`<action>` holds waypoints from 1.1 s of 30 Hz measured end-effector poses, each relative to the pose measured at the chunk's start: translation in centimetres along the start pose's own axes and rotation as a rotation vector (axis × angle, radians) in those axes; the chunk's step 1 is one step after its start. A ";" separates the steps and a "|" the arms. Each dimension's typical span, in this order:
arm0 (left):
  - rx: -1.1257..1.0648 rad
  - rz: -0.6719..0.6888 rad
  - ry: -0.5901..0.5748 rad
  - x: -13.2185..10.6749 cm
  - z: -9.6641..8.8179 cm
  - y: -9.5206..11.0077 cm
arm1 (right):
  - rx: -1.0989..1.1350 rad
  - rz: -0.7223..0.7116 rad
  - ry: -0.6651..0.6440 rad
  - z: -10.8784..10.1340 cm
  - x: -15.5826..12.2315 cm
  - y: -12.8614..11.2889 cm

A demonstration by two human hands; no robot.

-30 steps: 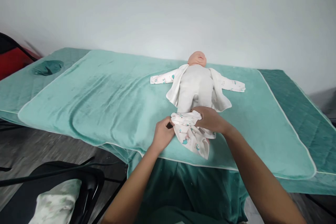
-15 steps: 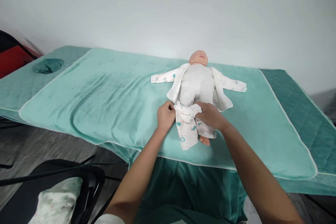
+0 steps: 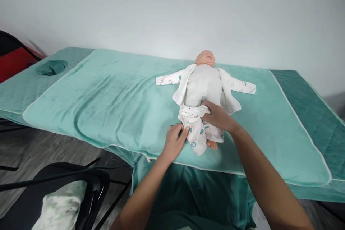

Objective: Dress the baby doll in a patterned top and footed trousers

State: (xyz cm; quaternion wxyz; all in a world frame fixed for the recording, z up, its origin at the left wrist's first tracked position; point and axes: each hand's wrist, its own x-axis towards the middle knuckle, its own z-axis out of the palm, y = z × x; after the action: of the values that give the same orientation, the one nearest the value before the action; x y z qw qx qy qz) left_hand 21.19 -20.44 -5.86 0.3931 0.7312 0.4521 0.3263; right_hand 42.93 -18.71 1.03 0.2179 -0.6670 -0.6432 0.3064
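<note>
A baby doll (image 3: 204, 82) lies on its back on a teal towel (image 3: 113, 97), its head toward the wall. It wears an open white printed top with sleeves spread out. White printed pants (image 3: 194, 129) are bunched around its legs, one foot showing below. My right hand (image 3: 217, 116) grips the waistband of the pants at the doll's hips. My left hand (image 3: 175, 142) lies on the towel beside the pants' left leg, fingers stretched and touching the fabric.
The towel covers a teal padded table (image 3: 304, 115) with a face hole (image 3: 51, 67) at the far left. A black chair (image 3: 54, 190) holding a pale cushion (image 3: 61, 206) stands at the lower left. A red object (image 3: 13, 63) sits at the left edge.
The pants have been drawn up the doll's legs toward its hips. My left hand let go of the waistband and dropped down beside the pants' leg. My right hand stayed on the waistband.
</note>
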 end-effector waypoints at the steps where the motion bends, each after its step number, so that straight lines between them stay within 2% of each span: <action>1: -0.002 0.002 0.008 0.1 0.1 0.0 | 0.000 -0.011 -0.038 -0.1 -0.1 0.0; 4: 0.013 0.029 0.023 0.7 0.3 -0.4 | -0.027 -0.051 -0.132 -0.5 -0.3 -0.1; 8: 0.106 0.056 0.081 2.2 0.3 -1.1 | -0.014 -0.084 -0.135 -0.6 -0.3 -0.1; 14: 0.342 0.116 0.194 3.9 0.8 -1.6 | -0.006 -0.078 -0.043 -0.1 0.1 0.2; 24: 0.532 -0.063 0.241 5.5 1.6 -1.1 | -0.034 -0.027 0.138 0.8 0.8 0.3; 28: 0.446 0.004 0.285 5.5 1.5 -1.3 | -0.042 0.028 0.171 0.9 0.8 0.2; 31: 0.217 0.073 0.327 5.1 1.0 -1.7 | -0.022 -0.005 0.117 0.6 0.3 0.3; 33: 0.036 0.068 0.376 5.0 0.6 -1.9 | 0.029 -0.040 0.056 0.2 -0.1 0.6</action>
State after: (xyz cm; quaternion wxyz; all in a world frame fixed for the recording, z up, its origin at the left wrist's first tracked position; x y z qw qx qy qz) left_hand 22.85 -15.51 -7.18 0.2774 0.6791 0.4982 0.4622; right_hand 43.26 -18.85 0.53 0.2513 -0.6590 -0.6457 0.2925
